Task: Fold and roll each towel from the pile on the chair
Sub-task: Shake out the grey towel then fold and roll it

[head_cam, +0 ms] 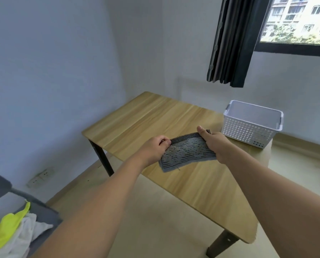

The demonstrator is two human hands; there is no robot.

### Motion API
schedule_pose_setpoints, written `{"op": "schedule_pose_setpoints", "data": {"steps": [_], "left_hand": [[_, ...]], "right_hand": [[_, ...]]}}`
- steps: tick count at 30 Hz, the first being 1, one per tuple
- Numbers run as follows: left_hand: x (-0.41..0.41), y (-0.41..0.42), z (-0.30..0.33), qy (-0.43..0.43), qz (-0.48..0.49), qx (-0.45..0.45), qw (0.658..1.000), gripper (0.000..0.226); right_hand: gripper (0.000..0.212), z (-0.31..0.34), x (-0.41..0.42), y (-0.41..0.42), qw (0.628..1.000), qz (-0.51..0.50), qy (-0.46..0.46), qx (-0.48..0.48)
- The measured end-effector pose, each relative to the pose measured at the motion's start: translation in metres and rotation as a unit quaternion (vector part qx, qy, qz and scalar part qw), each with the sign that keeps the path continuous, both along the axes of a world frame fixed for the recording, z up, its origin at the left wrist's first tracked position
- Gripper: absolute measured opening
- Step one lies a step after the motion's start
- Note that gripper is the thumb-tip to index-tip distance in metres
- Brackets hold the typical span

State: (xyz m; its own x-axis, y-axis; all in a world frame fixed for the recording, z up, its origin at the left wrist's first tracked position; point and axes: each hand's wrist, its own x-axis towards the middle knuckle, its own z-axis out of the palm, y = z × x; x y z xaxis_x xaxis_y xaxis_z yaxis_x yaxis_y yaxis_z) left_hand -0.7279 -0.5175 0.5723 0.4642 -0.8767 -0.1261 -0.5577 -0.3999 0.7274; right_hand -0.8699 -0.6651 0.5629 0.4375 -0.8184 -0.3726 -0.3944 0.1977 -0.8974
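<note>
A grey towel with dark stripes (pixel 187 153) is stretched between both hands just above the wooden table (pixel 155 120). My left hand (pixel 153 148) pinches its left edge, thumb on top. At the right edge, my right hand (pixel 214 144) grips the cloth with the thumb laid over the far corner. The towel's near edge hangs down toward the tabletop. At the bottom left, a pile of towels lies on a grey chair (pixel 43 211): a yellow-green towel (pixel 6 228) on top of white ones (pixel 28 231).
A white perforated plastic basket (pixel 248 130) stands at the table's far right corner. Dark curtains (pixel 233 40) hang beside a window at the upper right. A wall socket strip (pixel 41 176) sits low on the left wall. Pale floor lies between chair and table.
</note>
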Motion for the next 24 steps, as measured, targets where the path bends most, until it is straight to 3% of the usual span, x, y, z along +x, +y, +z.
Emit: {"op": "schedule_pose_setpoints", "data": {"steps": [5, 11, 16, 18, 20, 24], "left_hand": [[-0.024, -0.051, 0.004, 0.056, 0.011, 0.02, 0.998, 0.02], [-0.076, -0.137, -0.008, 0.056, -0.01, -0.014, 0.998, 0.005], [-0.12, -0.218, -0.017, 0.035, 0.037, -0.044, 0.998, 0.023], [-0.137, -0.247, -0.017, 0.023, 0.055, -0.032, 0.998, 0.029], [-0.156, -0.273, -0.011, 0.01, 0.061, -0.019, 0.998, 0.031], [-0.177, -0.329, 0.011, -0.001, 0.073, -0.06, 0.996, 0.019]], "right_hand": [[0.063, 0.005, -0.03, -0.058, 0.999, 0.045, 0.006, -0.023], [0.059, 0.001, -0.073, -0.154, 0.993, 0.093, 0.033, -0.058], [0.037, 0.017, -0.122, -0.261, 0.959, 0.247, 0.011, 0.14], [0.031, 0.025, -0.136, -0.299, 0.948, 0.266, 0.032, 0.174], [0.021, 0.034, -0.143, -0.327, 0.949, 0.274, 0.056, 0.146], [0.013, 0.059, -0.135, -0.381, 0.961, 0.265, 0.078, -0.023]]}}
